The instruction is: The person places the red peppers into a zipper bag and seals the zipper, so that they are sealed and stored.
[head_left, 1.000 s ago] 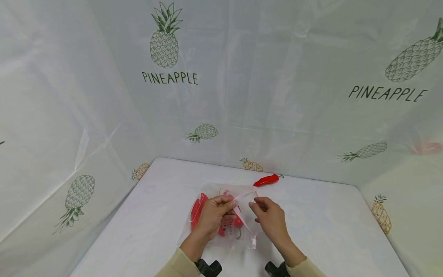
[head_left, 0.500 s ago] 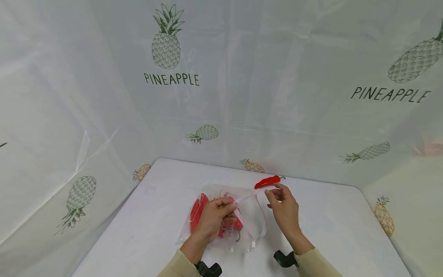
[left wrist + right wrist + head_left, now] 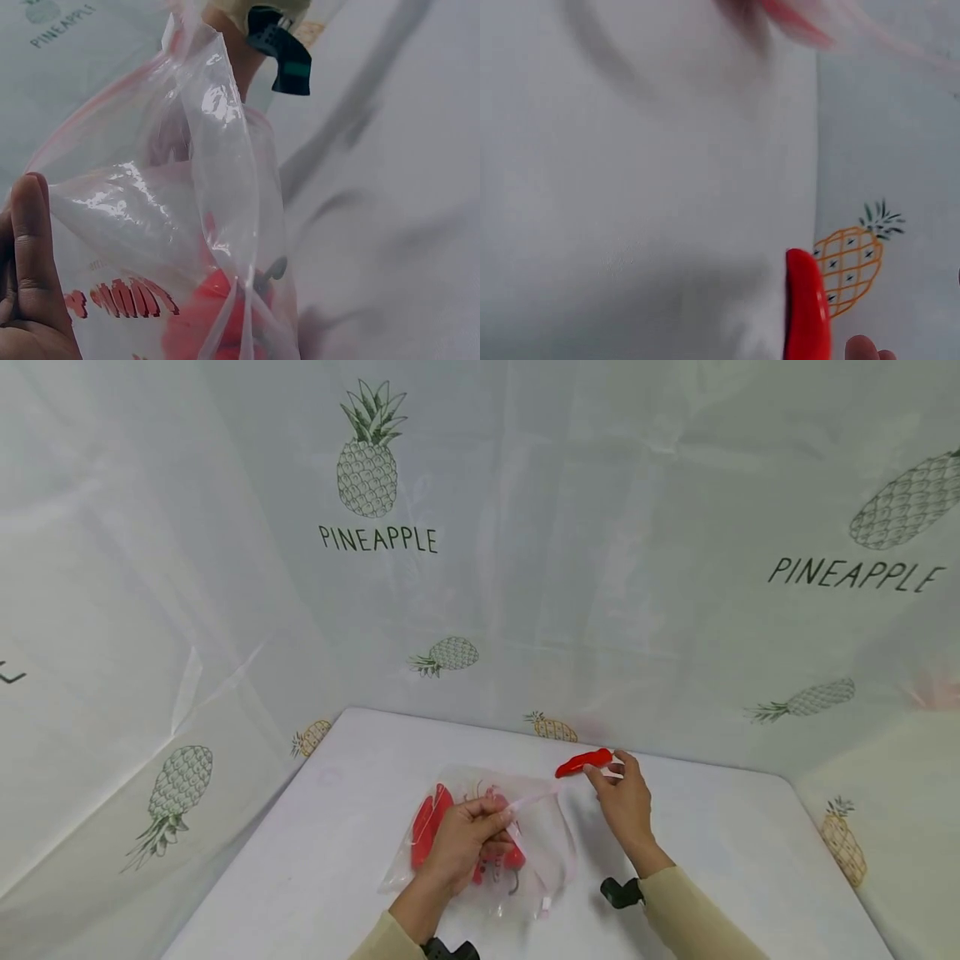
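Observation:
In the head view my left hand (image 3: 457, 843) pinches the rim of a clear zip bag (image 3: 545, 839) with a pink seal strip, its mouth gaping to the right. Red peppers (image 3: 427, 827) lie inside, partly behind that hand. The left wrist view shows the thumb (image 3: 31, 240) on the bag's edge and a red pepper (image 3: 196, 319) with a green stem through the plastic. A loose long red chili pepper (image 3: 576, 764) lies near the table's back edge. My right hand (image 3: 628, 802) reaches round its stem end, thumb and finger apart; in the right wrist view a gap separates fingertips (image 3: 861, 348) from the chili pepper (image 3: 808, 307).
The white table (image 3: 712, 852) meets a hanging pineapple-print sheet (image 3: 600, 568) at its back and sides. Dark camera mounts (image 3: 621, 893) sit on both wrists.
My right hand has moved from the bag's mouth rightward and away to the loose chili pepper. The bag's mouth has spread wider, while my left hand keeps its pinch on the rim.

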